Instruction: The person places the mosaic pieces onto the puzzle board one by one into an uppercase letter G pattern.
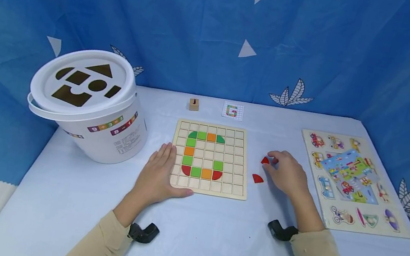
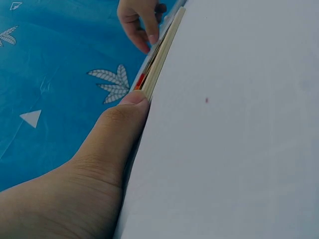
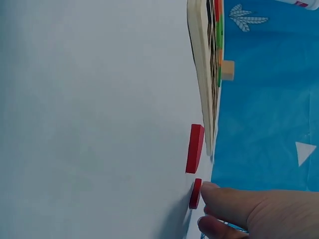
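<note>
My left hand [image 1: 158, 170] lies flat with straight fingers on the near left corner of the wooden grid board [image 1: 211, 159], thumb along its near edge. My right hand [image 1: 287, 173], right of the board, touches a red piece [image 1: 265, 160] with its fingertips on the surface; another red quarter-round piece [image 1: 257, 179] lies just nearer.

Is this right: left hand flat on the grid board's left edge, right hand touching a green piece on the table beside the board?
Not quite. The piece under the right hand is red, not green, as the head and right wrist views both show. The rest holds: the left hand lies flat on the left edge of the grid board, and the piece sits on the table beside the board.
</note>
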{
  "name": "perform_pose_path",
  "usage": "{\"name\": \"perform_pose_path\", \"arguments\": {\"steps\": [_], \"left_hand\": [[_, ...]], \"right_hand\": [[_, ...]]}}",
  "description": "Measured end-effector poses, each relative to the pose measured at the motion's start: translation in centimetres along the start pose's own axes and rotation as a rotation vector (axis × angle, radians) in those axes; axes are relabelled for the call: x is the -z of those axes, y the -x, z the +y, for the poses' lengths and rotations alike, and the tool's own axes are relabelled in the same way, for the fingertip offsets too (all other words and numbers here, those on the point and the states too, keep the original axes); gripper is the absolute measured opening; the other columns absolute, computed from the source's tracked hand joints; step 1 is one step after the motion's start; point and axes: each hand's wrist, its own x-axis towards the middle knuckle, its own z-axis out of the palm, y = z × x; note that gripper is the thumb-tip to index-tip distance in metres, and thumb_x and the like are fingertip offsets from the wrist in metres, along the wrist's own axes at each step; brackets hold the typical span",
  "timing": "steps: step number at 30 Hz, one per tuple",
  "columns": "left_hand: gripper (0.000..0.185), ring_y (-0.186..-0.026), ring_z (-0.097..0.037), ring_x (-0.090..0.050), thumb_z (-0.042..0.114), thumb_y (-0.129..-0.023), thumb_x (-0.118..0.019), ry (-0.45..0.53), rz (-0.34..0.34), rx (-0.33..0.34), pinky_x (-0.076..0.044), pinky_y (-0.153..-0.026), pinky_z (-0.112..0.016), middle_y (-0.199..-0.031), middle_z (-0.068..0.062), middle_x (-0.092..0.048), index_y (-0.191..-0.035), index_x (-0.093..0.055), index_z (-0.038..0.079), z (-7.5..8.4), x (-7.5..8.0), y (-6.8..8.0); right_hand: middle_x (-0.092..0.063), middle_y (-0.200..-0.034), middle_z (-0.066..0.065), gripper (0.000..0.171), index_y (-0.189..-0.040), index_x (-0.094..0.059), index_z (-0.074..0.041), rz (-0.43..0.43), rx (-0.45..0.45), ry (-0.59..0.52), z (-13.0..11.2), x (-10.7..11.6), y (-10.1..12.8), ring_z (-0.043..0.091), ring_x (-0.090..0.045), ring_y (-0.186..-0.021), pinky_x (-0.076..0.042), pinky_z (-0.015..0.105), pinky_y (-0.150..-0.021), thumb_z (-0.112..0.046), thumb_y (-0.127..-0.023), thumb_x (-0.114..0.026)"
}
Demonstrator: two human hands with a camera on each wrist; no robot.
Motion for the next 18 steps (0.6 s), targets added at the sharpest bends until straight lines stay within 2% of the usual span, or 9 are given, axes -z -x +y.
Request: {"name": "perform_pose_path", "arguments": {"steps": [7,14,18], "left_hand": [[0.133,-0.157,-0.027,-0.006,0.083,-0.067,-0.065,0.01,0.0,0.003,-0.014,-0.126,-0.05,-0.168,-0.012,-0.009,-0.158,-0.013,0.001,0.17,0.11,0.08],[0.133,-0.157,-0.027,-0.005,0.084,-0.067,-0.064,0.006,-0.002,0.004,-0.013,-0.126,-0.05,-0.168,-0.011,-0.008,-0.159,-0.012,0.003,0.02,-0.06,0.02],[0.133,-0.157,-0.026,-0.005,0.084,-0.067,-0.063,0.002,-0.004,0.006,-0.013,-0.126,-0.049,-0.168,-0.011,-0.007,-0.159,-0.012,0.003,-0.08,-0.11,-0.02]], "right_hand": [[-0.062,-0.115,0.018,0.036,-0.122,-0.068,-0.006,-0.028,-0.001,-0.024,0.11,-0.21,-0.29,0.035,-0.059,-0.106,-0.052,0.052,-0.089,-0.019,-0.089,-0.074],[-0.061,-0.112,0.017,0.026,-0.114,-0.067,-0.007,-0.05,-0.008,-0.089,0.28,-0.43,-0.63,0.034,-0.057,-0.103,-0.051,0.051,-0.09,-0.014,-0.09,-0.073],[-0.063,-0.106,0.014,0.022,-0.111,-0.062,-0.009,-0.059,0.003,-0.126,0.34,-0.46,-0.86,0.031,-0.055,-0.097,-0.049,0.046,-0.084,-0.011,-0.09,-0.071]]}}
